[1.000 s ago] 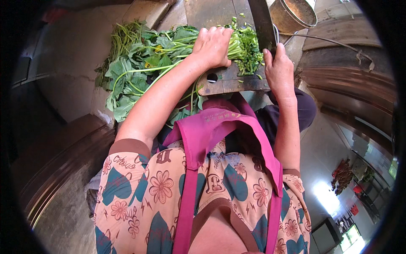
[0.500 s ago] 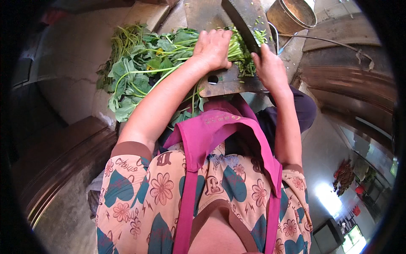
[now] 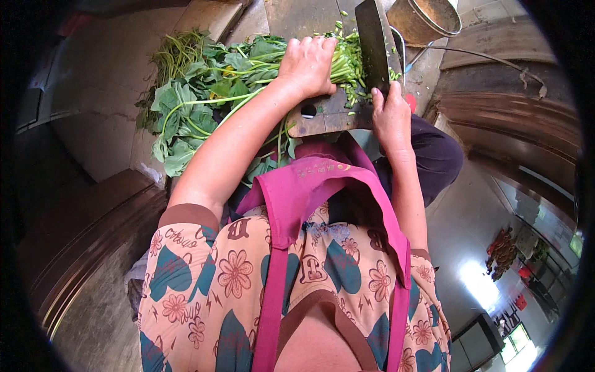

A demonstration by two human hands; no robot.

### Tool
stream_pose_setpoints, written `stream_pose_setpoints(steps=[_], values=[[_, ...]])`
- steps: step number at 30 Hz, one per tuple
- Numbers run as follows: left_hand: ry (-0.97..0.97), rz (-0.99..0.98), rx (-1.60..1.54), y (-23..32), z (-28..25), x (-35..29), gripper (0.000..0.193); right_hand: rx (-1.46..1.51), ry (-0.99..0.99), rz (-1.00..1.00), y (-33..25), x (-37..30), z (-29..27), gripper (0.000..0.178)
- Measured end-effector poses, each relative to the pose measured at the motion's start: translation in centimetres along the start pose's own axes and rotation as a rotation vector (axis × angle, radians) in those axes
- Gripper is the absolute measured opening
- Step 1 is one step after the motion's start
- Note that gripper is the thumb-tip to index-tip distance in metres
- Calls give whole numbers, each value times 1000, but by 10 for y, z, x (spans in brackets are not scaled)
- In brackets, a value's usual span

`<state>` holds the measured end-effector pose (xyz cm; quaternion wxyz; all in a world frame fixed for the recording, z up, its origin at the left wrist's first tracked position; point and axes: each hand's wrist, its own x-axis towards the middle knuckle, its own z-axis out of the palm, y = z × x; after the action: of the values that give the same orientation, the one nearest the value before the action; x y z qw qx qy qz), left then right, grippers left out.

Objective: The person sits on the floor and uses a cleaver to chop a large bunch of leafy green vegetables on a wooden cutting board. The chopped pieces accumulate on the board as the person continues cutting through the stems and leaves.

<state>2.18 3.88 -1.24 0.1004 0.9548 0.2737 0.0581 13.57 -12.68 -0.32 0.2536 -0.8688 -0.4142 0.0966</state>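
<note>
My left hand (image 3: 307, 67) presses down on a bunch of leafy green stems (image 3: 266, 48), its fingers wrapped over them. The leaves spread to the left, past the edge of the dark wooden cutting board (image 3: 325, 124), which has a round hole near its near corner. Cut stem ends stick out to the right of that hand. My right hand (image 3: 392, 118) grips a broad dark cleaver (image 3: 374, 49); its handle is hidden in the fingers. The blade stands just right of the cut ends, among short chopped green pieces (image 3: 353, 96) on the board.
A worn metal bucket (image 3: 416, 23) stands at the far right, beyond the board. Near it a thin cable or rod (image 3: 477, 54) runs to the right. Thin stalks (image 3: 180, 53) lie at the far left of the leaves. My knee (image 3: 434, 158) is close to the board's right side.
The cleaver has swung from a slant to nearly upright, and my right hand has moved slightly nearer to me. My left hand has shifted a little left, still on the stems.
</note>
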Motion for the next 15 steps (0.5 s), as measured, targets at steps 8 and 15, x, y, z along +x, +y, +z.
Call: stream_pose_setpoints(steps=[8, 15], values=[[6, 10, -16, -1, 0, -1, 80, 34, 157, -114, -22, 34, -34, 25], [18, 1, -25, -2, 6, -2, 82, -87, 46, -25, -21, 56, -20, 29]])
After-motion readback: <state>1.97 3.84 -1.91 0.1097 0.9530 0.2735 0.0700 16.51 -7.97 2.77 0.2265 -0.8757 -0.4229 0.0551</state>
